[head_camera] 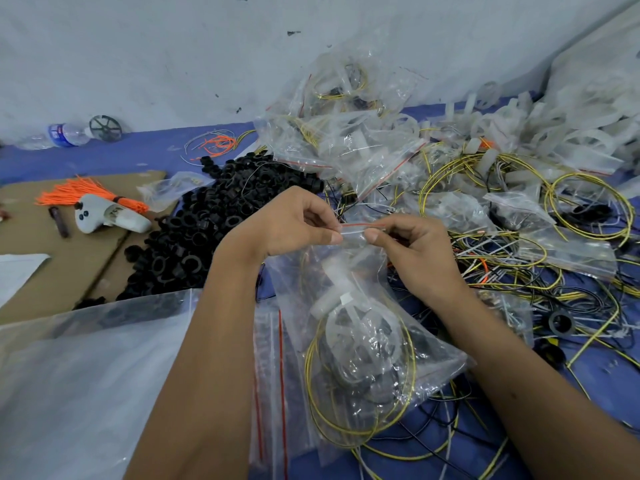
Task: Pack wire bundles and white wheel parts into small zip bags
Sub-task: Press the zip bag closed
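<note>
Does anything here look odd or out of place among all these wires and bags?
Yes: a water bottle lies on its side by the wall, far left, away from the parts. A white handheld controller rests on the cardboard beside orange ties, unrelated to the packing.

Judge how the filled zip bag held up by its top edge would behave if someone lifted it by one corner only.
The zip bag is thin clear film that already creases and sags, so it would probably hang floppy and swing. The white wheel part and yellow wire coil sit low, so they would likely slide toward the lowest corner. The film looks glossy, possibly slippery.
</note>
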Available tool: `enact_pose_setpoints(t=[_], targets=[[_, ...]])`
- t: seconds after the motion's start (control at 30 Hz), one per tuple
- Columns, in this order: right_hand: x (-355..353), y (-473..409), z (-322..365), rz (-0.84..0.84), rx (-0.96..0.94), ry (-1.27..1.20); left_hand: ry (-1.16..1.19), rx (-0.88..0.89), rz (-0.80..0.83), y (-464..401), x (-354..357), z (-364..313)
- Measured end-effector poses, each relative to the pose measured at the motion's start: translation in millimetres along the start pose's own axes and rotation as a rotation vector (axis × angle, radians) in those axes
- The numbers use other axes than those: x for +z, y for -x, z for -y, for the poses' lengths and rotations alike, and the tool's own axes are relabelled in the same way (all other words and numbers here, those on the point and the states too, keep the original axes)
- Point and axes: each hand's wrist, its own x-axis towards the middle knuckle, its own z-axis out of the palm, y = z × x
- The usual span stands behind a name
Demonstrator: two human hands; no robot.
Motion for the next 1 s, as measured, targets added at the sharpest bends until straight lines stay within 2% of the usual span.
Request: enact_pose_setpoints(t=[0.37,0.63,1.0], targets=[[-2.1,-0.8,1.1,-0.01,-0.017,-0.069,0.065,0.054,-0.054,-7.3,13.3,-4.0],[-2.5,-0.8,2.1,-0.003,0.053,-0.077,-0.002,0.085,-0.06,-14.9,24.6,-3.7],[-3.9,-1.2,3.9,-0.088,0.114,-0.042,-0.08,0.066,-0.163,-16.7,28.9,3.7]])
